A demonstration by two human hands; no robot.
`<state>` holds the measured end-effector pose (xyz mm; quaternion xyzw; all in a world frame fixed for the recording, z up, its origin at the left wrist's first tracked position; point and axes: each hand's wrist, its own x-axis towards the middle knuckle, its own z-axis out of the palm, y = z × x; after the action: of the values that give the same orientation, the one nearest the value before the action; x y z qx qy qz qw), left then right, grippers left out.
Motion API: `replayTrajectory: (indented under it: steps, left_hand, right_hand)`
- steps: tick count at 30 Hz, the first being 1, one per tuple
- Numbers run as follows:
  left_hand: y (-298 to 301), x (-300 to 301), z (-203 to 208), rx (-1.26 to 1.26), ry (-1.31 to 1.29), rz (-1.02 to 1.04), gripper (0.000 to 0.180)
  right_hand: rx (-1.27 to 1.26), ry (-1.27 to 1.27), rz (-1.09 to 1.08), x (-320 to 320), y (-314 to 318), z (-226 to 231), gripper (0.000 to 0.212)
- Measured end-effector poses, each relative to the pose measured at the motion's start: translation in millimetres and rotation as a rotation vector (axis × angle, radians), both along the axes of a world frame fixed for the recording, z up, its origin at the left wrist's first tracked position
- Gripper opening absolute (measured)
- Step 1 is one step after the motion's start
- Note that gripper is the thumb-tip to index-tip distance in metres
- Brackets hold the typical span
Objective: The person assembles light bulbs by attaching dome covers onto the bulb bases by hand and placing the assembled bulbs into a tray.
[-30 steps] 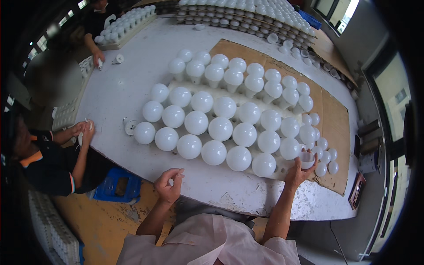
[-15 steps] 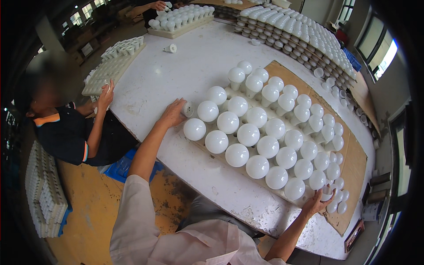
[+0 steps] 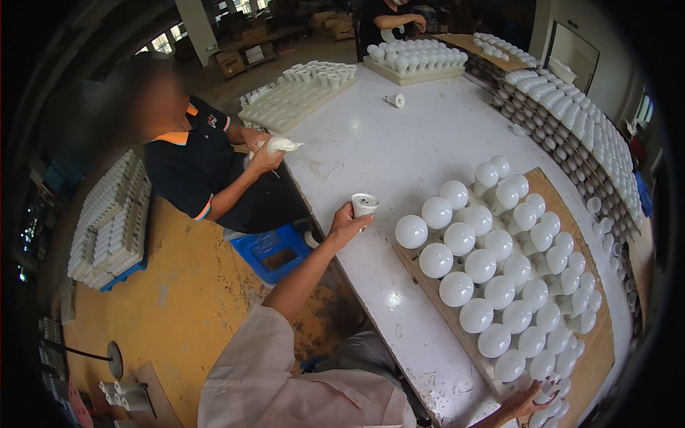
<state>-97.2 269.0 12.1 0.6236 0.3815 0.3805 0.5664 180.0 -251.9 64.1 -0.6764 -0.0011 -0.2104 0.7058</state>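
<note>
My left hand (image 3: pixel 345 227) is closed around a white bulb base (image 3: pixel 364 205), a tapered cup with no dome on it, held upright above the table's left edge. Its wide top faces up and shows a dark-marked inner plate. At the lower right, my right hand (image 3: pixel 524 401) has its fingers curled at a white dome cover (image 3: pixel 544 394), beside a group of similar domes. Part of that hand is cut off by the picture's dark rim. Between my hands stands a pale tray (image 3: pixel 448 319) filled with rows of round white bulbs (image 3: pixel 479 266).
Cardboard (image 3: pixel 601 342) lies under the tray. Stacked trays of white domes (image 3: pixel 571 107) line the far right. A co-worker (image 3: pixel 207 153) at the left holds a white cloth-like item (image 3: pixel 284 145); another person (image 3: pixel 389 21) works at the back. A loose bulb base (image 3: pixel 395 100) lies beyond.
The view has swung left, so the tray appears further right. My left hand has lifted the bulb base and turned it upright. My right hand stays by the domes.
</note>
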Motion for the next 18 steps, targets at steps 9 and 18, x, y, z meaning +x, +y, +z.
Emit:
replayTrajectory:
  steps: [9,18]
  left_hand:
    - [-151.5,-54.7,14.5,-0.372,-0.465,-0.396,0.043]
    - [-208.5,-27.8,47.6,-0.309,-0.129,-0.898,0.040]
  right_hand:
    - [-0.748,-0.396,-0.112,109.7,-163.2,-170.4,0.043]
    - [0.223,-0.162,0.561,-63.3,-66.6,-8.6,0.092]
